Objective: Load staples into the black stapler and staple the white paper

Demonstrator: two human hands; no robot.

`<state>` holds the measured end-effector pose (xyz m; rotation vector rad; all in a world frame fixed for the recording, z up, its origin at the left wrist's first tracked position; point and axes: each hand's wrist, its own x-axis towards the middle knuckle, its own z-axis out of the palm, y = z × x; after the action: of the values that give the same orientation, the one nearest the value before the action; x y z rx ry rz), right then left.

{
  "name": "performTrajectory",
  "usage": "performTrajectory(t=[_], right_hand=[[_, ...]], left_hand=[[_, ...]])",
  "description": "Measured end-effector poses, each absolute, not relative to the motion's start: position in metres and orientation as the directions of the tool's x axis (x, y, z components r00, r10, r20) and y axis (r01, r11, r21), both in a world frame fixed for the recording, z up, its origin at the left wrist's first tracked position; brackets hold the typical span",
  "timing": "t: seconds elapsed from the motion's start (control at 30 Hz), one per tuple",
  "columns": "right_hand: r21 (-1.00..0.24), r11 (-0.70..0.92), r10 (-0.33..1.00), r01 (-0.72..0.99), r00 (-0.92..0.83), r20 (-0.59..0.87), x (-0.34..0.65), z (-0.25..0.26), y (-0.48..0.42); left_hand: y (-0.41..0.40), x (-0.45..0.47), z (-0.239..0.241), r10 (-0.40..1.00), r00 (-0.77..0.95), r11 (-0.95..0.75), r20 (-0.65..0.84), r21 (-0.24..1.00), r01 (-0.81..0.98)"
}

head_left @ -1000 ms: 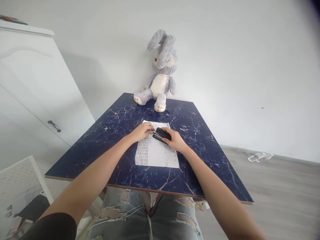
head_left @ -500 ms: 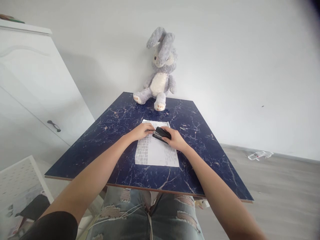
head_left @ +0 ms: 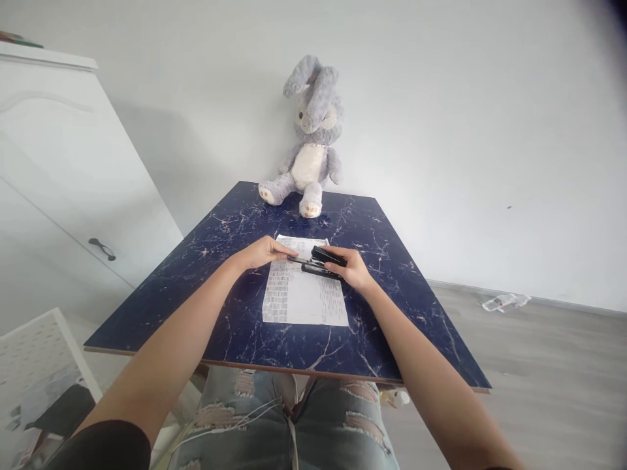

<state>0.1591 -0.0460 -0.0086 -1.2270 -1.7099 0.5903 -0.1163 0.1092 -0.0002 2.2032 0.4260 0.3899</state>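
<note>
While clamping the spread-open black stapler (head_left: 327, 254) over the sheet (head_left: 308, 297) on the tabletop (head_left: 245, 313) with fingers of the right hand (head_left: 353, 267) and pinching its thin strip (head_left: 302, 260) with the left hand (head_left: 260, 252), could totally slip from tugging too hard, or get nipped letting it snap down.

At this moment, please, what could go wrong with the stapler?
The stapler is open and the left hand has its fingers at the slim middle part; if the stapler snapped shut, they might be pinched.

The right hand grips the stapler over the printed sheet; if that grip slipped, the stapler could perhaps crease the paper.
</note>
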Motion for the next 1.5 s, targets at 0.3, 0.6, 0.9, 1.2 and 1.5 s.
performTrajectory(t=[0.3, 0.6, 0.9, 1.2, 1.5], right_hand=[[-0.818, 0.404, 0.911, 0.409, -0.104, 0.398, 0.145, 0.000, -0.058], [-0.855, 0.374, 0.859, 0.359, 0.214, 0.465, 0.144, 0.001, -0.046], [-0.840, 0.108, 0.686, 0.532, 0.572, 0.450, 0.219, -0.002, -0.049], [-0.658, 0.068, 0.879, 0.750, 0.267, 0.394, 0.203, -0.009, -0.045], [-0.698, 0.124, 0.970, 0.706, 0.063, 0.236, 0.191, 0.007, -0.053]], left_hand=[[0.066, -0.073, -0.010, 0.503, 0.826, -0.573, 0.254, 0.813, 0.099], [0.065, -0.069, -0.003, 0.663, 0.550, -0.690, 0.507, 0.698, 0.189], [0.062, -0.061, -0.036, 0.440, 0.891, -0.843, 0.108, 0.391, 0.369], [0.079, -0.071, -0.039, 0.705, 0.701, -0.692, 0.109, 0.324, 0.645], [0.087, -0.073, -0.045, 0.901, 0.398, -0.432, 0.171, 0.301, 0.850]])
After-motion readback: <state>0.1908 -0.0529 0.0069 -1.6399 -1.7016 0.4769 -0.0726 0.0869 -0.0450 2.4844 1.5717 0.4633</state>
